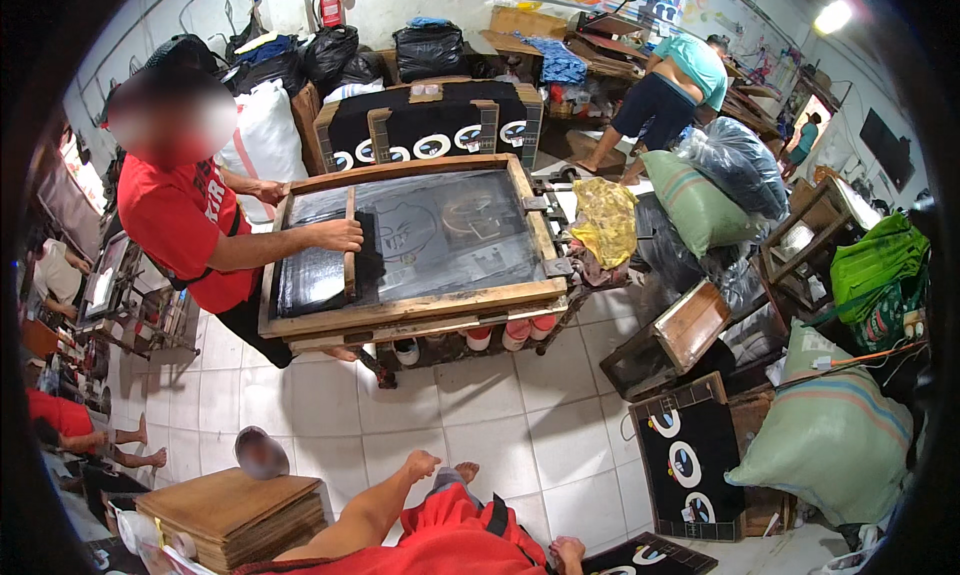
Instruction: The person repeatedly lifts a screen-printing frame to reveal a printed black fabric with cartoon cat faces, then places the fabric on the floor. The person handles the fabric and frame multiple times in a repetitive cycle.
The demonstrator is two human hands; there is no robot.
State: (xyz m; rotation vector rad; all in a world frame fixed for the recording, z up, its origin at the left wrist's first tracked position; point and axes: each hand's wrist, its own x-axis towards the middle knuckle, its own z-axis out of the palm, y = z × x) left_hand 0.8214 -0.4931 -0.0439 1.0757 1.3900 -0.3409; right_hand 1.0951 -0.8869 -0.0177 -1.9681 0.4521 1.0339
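Note:
My left hand [422,465] is stretched out over the tiled floor, its fingers curled together with nothing visible in them. At the lower edge, my right hand [567,556] is closed and partly cut off; what it holds, if anything, is hidden. Close beside it lies a board with black fabric [650,557], printed with white eye-like shapes. Ahead stands a wooden-framed printing screen [440,300] on a stand. A co-worker in a red shirt [180,215] grips a squeegee [350,245] on its dark mesh.
A stack of brown boards [230,510] stands at my left. On the right, a printed black board [690,460] lies by a stuffed pale green sack [830,425]. More printed black panels [430,125] stand behind the screen. A bending person in teal [690,75] works at the back.

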